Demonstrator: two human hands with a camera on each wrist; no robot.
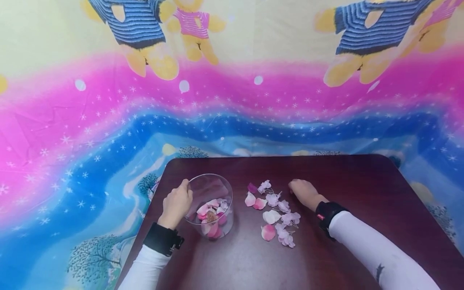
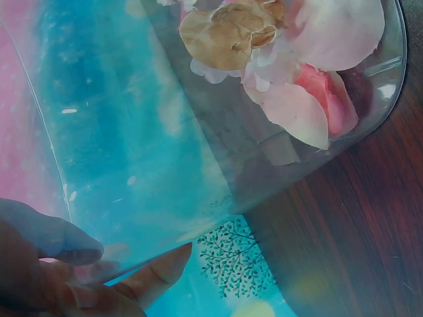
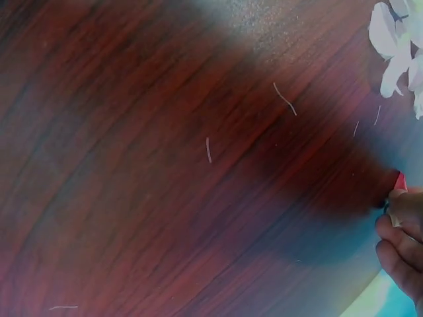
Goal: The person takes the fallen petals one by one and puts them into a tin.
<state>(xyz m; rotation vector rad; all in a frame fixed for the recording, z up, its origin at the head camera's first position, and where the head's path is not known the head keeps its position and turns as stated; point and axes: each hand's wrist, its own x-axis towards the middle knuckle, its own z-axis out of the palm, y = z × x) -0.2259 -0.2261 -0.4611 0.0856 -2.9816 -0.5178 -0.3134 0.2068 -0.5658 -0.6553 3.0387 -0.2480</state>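
While the head camera looked down, the left hand gripped the rim of one glass bowl at about nine o'clock on the table. The bowl already held a small heap of petals, perhaps six or seven, overlapping too much to count surely. About a dozen loose petals and blossoms lay just beside it toward the centre, so I judged the gathering roughly a third done. The right hand rested at two o'clock of that scatter, fingers curled down on the wood; whether it pinched a petal could not be told.

From the left wrist, fingers curled against the bowl's wall; pink and white petals and one dried brownish bloom lay inside.

From the right wrist, curled fingers showed at four o'clock, white blossoms at one o'clock.
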